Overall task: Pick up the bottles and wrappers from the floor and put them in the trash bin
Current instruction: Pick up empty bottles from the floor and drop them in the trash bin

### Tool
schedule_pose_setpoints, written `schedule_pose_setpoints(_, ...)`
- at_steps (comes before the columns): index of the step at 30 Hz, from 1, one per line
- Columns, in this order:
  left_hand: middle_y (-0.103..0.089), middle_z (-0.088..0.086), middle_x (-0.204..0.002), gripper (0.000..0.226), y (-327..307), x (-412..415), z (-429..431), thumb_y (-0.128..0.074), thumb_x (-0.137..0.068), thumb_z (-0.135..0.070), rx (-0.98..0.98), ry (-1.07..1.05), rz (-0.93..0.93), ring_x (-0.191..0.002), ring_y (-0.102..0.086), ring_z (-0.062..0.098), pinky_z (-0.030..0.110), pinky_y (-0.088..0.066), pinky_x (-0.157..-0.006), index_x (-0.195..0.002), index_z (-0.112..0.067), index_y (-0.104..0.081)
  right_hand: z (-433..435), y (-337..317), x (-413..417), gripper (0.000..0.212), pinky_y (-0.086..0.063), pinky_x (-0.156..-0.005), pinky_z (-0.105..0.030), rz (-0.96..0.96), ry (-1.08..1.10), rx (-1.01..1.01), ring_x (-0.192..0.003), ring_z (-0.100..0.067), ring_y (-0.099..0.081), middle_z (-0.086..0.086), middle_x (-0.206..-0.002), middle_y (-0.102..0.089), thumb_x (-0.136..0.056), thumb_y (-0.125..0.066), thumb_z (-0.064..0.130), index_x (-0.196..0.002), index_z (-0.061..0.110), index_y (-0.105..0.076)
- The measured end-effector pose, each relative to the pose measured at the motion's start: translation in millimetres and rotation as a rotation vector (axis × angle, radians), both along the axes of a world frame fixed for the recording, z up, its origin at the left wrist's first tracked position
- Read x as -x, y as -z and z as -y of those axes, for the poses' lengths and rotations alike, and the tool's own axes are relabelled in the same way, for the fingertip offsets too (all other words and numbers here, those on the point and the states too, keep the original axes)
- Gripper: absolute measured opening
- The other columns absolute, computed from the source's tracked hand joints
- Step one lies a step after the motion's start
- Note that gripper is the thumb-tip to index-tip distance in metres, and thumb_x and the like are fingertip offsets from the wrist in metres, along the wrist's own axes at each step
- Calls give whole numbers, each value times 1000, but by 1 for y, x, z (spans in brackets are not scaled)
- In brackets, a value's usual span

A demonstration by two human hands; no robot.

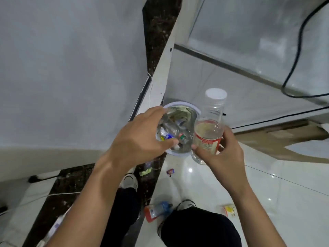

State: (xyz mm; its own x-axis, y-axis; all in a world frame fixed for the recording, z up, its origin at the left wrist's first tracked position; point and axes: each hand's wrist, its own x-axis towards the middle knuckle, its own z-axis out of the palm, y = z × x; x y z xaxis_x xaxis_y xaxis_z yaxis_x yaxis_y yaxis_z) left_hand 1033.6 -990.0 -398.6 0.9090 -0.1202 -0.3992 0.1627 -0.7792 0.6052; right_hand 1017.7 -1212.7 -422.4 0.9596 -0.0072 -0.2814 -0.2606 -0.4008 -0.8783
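both bare forearms reach forward. left hand (140, 138) palm down, fingers loosely bent, thumb out. right hand (224, 152) grips bottle (209, 136) between thumb and curled fingers.

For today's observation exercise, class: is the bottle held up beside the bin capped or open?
Capped: a white cap sits on the neck of the bottle, closing its mouth above the clear shoulder and red-and-white label.

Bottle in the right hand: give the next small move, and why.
Probably shift the bottle left over the opening of the trash bin: the right hand grips it just right of the rim, not yet above it, while the left hand covers only the opening's left part.
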Motion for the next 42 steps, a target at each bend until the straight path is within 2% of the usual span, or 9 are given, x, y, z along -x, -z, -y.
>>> schedule_pose_setpoints(6,-30,-24,-153,83,137,-13,-3,-67,-81,-64,47,-34,-40,-133,-33,-2,22,-31,-102,-150,-37,-29,-10,150,-31,58,-57,-83,-27,38,36,-51,-97,-9,-69,9,-109,-71,-71,-90,13,-120,27,-61)
schedule_pose_setpoints(13,-55,-35,-114,85,243,-47,-16,-81,-61,-68,355,-170,22,-110,-54,-16,22,-50,-96,-133,-41,-47,-62,259,-59,57,-56,-87,-23,263,-33,-140,-106,-6,-68,16,-114,-70,-71,-82,35,-123,31,-60)
schedule_pose_setpoints(17,-67,-19,-101,64,257,-57,-9,-87,-63,-52,388,-181,235,-97,-65,-5,29,-56,-86,-114,-26,-58,-76,282,-61,51,-53,-88,-23,358,-181,-168,-110,-7,-66,15,-113,-70,-77,-80,18,-124,26,-60)
schedule_pose_setpoints(21,-71,-14,-93,58,254,-64,-1,-89,-63,-37,446,-226,284,-89,-69,-3,28,-57,-86,-110,-18,-61,-47,277,-79,60,-42,-105,-24,356,-363,-51,-132,-8,-50,10,-137,-56,-83,-73,29,-139,27,-52)
schedule_pose_setpoints(24,-70,-17,-100,57,255,-66,5,-92,-65,-38,460,-245,226,-94,-66,-7,27,-56,-91,-111,-26,-59,-6,282,-86,41,-43,-104,-39,381,-76,-250,-125,-23,-55,-4,-127,-61,-86,-48,28,-123,16,-61)
schedule_pose_setpoints(27,-70,-19,-104,53,262,-68,17,-89,-69,-36,474,-181,173,-100,-66,-5,31,-55,-94,-112,-31,-59,15,285,-81,35,-45,-84,-27,347,160,-262,-104,-17,-62,1,-107,-67,-86,-42,30,-106,13,-65)
schedule_pose_setpoints(32,-66,-24,-110,60,280,-74,29,-88,-71,-38,310,-17,106,-102,-62,-10,28,-54,-95,-121,-36,-56,29,288,-70,42,-48,-82,-31,385,136,-111,-100,-25,-62,-13,-106,-66,-91,-42,37,-103,6,-67)
schedule_pose_setpoints(38,-47,-19,-142,98,287,-68,29,-78,-60,-67,-97,150,44,-128,-50,13,45,-49,-99,-139,-44,-24,32,276,-71,28,-46,-81,-16,424,199,-140,-97,-11,-62,-5,-100,-66,-96,-42,22,-100,7,-66)
schedule_pose_setpoints(42,-47,-14,-142,103,278,-63,23,-74,-57,-72,-222,158,127,-128,-50,18,47,-50,-96,-143,-43,-25,38,277,-78,24,-46,-85,-22,467,182,-101,-99,-9,-60,-4,-104,-64,-96,-44,27,-100,15,-64)
